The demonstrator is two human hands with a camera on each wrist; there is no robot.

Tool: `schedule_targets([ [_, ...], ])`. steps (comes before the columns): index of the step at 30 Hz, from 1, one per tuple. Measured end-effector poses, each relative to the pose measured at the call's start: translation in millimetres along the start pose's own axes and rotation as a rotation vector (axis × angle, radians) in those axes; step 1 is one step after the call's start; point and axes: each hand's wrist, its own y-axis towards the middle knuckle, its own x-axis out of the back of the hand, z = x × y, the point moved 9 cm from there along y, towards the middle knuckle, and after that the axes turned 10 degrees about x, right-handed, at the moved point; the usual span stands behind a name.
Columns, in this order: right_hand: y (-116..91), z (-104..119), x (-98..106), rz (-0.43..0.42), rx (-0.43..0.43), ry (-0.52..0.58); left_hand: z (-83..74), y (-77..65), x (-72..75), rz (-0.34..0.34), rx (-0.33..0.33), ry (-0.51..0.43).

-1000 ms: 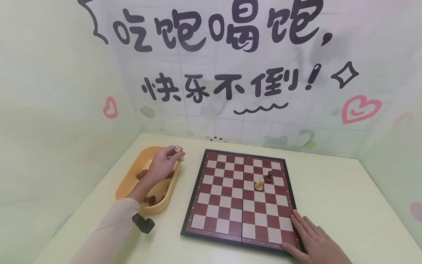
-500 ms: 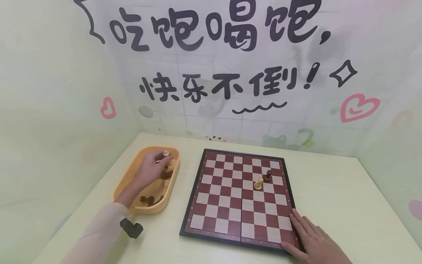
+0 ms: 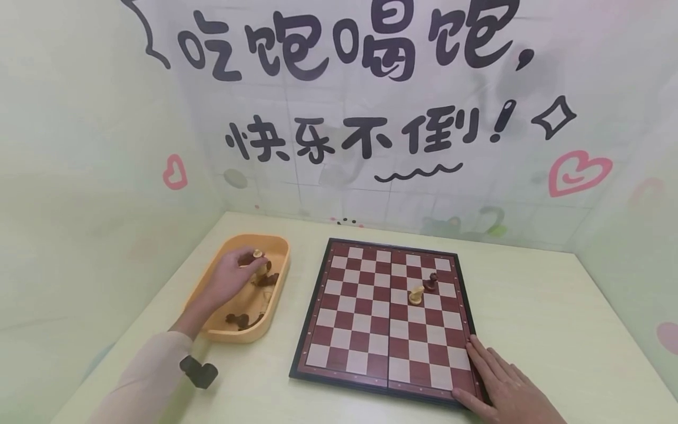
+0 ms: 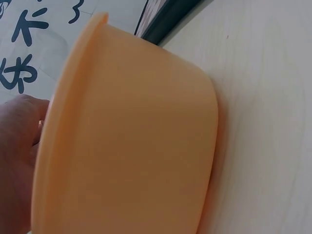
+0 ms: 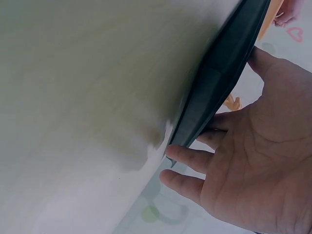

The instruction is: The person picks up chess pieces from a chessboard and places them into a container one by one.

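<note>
My left hand [image 3: 230, 275] is inside the yellow-orange plastic bin [image 3: 241, 337], pinching a cream chess piece [image 3: 258, 254] between thumb and fingers. Dark chess pieces [image 3: 238, 320] lie at the bin's near end, and another dark one [image 3: 269, 280] is just below my fingertips. The bin wall [image 4: 131, 126] covers most of that hand in the left wrist view. On the right, my right hand [image 3: 503, 377] rests with extended fingers along the near right edge of the chessboard [image 3: 389, 318]. A cream knight [image 3: 416, 295] and a dark chess piece [image 3: 431, 282] stand on the board's right half.
The bin and the board sit apart on a pale wooden table [image 3: 551, 306]. A printed white curtain [image 3: 339, 194] with large black characters stands behind the table and along both sides. A black wrist camera [image 3: 199, 372] hangs beside my left sleeve [image 3: 143, 377].
My left hand has moved left and down from over the bin's right rim into the bin, still pinching the cream piece. The right hand and the pieces on the board stay put.
</note>
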Motion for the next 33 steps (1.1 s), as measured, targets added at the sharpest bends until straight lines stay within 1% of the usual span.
schedule_targets([
  [4,-0.3,-0.6,-0.2,0.002,-0.004,0.002,1.2,-0.2,0.5,0.0,-0.003,-0.005],
  [11,-1.3,-1.3,0.6,-0.027,0.004,-0.018,-1.4,-0.6,0.0,0.004,-0.023,0.0],
  [18,0.1,1.4,1.7,-0.014,0.015,-0.02,-2.7,-4.1,-2.8,0.024,-0.02,-0.029],
  [24,1.3,1.4,1.3,-0.001,0.011,-0.023,-13.8,-1.5,-6.9,0.032,-0.033,-0.047],
  [27,0.6,1.6,1.4,-0.014,0.02,-0.021,-19.7,0.5,-8.4,0.032,-0.041,-0.048],
  [33,0.0,0.4,0.1,-0.027,0.027,-0.001,-29.2,2.5,-16.1,0.048,-0.048,-0.072],
])
